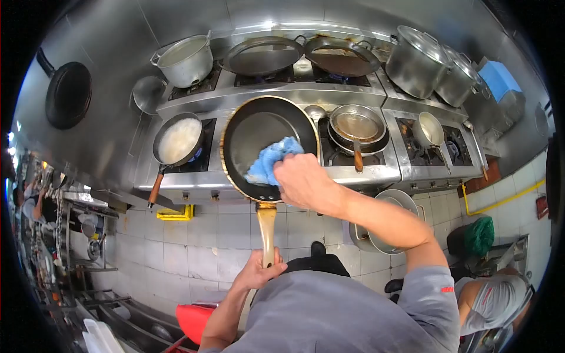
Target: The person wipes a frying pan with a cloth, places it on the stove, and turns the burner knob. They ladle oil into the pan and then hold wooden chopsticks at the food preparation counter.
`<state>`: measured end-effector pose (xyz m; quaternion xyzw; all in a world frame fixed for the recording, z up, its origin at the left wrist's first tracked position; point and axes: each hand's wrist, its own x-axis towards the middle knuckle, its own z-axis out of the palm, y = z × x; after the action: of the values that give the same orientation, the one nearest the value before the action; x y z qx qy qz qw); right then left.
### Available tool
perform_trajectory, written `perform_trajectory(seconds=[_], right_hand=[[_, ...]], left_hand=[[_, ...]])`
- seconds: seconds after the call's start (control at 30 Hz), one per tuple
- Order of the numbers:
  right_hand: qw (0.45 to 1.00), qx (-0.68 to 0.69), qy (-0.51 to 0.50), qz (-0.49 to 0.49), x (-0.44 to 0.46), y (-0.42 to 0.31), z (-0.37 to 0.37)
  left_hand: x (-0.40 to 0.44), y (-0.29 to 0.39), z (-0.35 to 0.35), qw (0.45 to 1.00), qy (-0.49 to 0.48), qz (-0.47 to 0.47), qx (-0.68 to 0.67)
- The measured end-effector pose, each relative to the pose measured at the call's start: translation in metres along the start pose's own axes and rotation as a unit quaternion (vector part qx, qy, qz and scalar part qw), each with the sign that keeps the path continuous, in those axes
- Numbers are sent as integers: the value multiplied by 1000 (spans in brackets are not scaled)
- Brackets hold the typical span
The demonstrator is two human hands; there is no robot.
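My left hand (260, 269) is wrapped round the beige handle of a large black frying pan (250, 126), which is held up in front of the stove with its inside facing me. In my right hand (300, 179) a crumpled blue cloth (273, 160) is bunched and pressed against the inside of the pan, towards its lower right. The fingers of that hand are partly hidden behind its back. To the left of the held pan, a small frying pan (179, 141) with white, foamy contents sits over a lit burner.
Behind stand a tall pot (187, 62), two wide pans (265, 57) and large lidded pots (415, 65). A strainer (356, 125) rests on a pan at right, near a small saucepan (429, 129). Big pots (382, 220) stand low at right. A person in grey (500, 297) is at lower right.
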<state>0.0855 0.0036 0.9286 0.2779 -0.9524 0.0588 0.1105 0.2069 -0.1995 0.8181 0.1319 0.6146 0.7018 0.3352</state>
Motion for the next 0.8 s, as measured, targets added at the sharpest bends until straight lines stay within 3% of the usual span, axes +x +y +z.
perform_trajectory(seconds=[0.03,0.1,0.17,0.23,0.37,0.43,0.5,0.53,0.57,0.63,0.67,0.73,0.8], right_hand=[[1000,2,-2,-4,1,2,2],[986,29,52,153,6,15,3],[964,59,170,194,24,34,2],[942,94,313,77,36,26,5],[968,152,82,-184,23,-12,6],[923,-52,234,-302,31,4,20],[917,-188,265,-232,45,21,14],[934,-201,254,-148,53,29,6],[929,-238,254,-124,59,36,3],[941,-301,148,-33,52,28,6],[942,-298,147,-37,45,24,6],[984,-105,-133,-54,28,14,-10],[977,98,-179,-58,23,6,5]], left_hand=[[-3,-1,1,1000,-3,-2,5],[-4,-2,0,1000,-11,-24,16],[-1,1,1,998,-27,-42,28],[3,8,3,997,-11,-45,58],[-2,32,-2,996,30,-64,47],[-5,27,-6,992,41,-56,101],[-11,27,-3,994,44,-64,77],[-13,26,-1,996,47,-69,41],[-15,25,-2,996,52,-72,6],[-14,19,-3,997,48,-55,-3],[-14,14,-3,998,43,-36,-12],[-12,4,-1,999,36,-31,-15],[-10,-2,2,999,25,-25,-19]])
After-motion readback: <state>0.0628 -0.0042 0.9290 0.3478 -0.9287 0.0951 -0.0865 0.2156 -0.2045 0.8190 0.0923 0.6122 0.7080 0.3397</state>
